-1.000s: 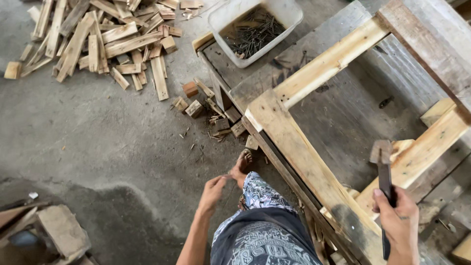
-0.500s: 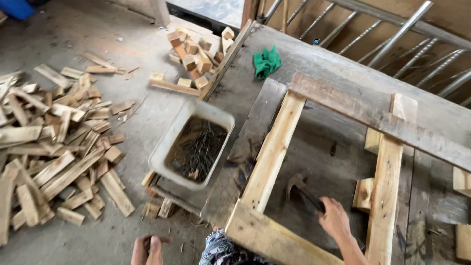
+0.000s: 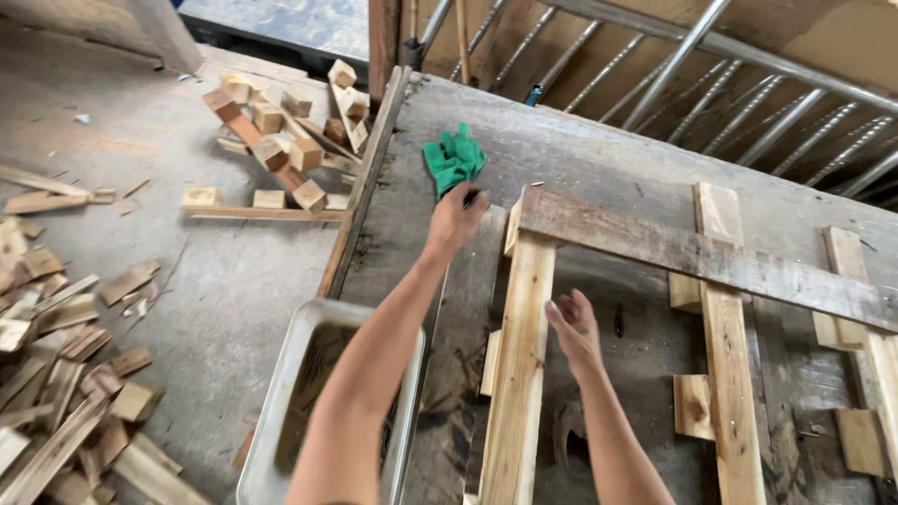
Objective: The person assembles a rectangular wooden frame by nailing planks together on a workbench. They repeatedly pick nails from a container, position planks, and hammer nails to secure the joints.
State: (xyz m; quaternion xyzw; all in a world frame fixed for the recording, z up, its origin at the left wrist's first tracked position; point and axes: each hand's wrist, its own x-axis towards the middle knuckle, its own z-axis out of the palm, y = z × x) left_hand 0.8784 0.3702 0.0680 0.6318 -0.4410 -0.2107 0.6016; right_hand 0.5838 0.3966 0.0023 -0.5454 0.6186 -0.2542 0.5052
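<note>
My left hand (image 3: 456, 221) reaches forward over the grey workbench (image 3: 580, 150), fingers closed around a small dark object whose tip shows near the knuckles. It sits just short of a crumpled green glove (image 3: 454, 159). My right hand (image 3: 572, 324) hovers open, holding nothing, beside a pale upright slat (image 3: 517, 365) of the wooden pallet frame (image 3: 720, 262). A weathered grey board (image 3: 692, 251) lies across the frame's top. A hammer (image 3: 565, 428) lies on the bench below my right forearm.
A metal tray (image 3: 281, 421) of dark nails stands at the bench's left edge. Wood blocks (image 3: 281, 140) are heaped on the concrete floor behind it, and scrap slats (image 3: 56, 374) lie at the left. Steel rods (image 3: 673, 65) lean behind the bench.
The view swung up from the floor to the bench. My left hand rose from near the floor and reached toward the green glove. My right hand let go of the hammer, which now lies on the bench.
</note>
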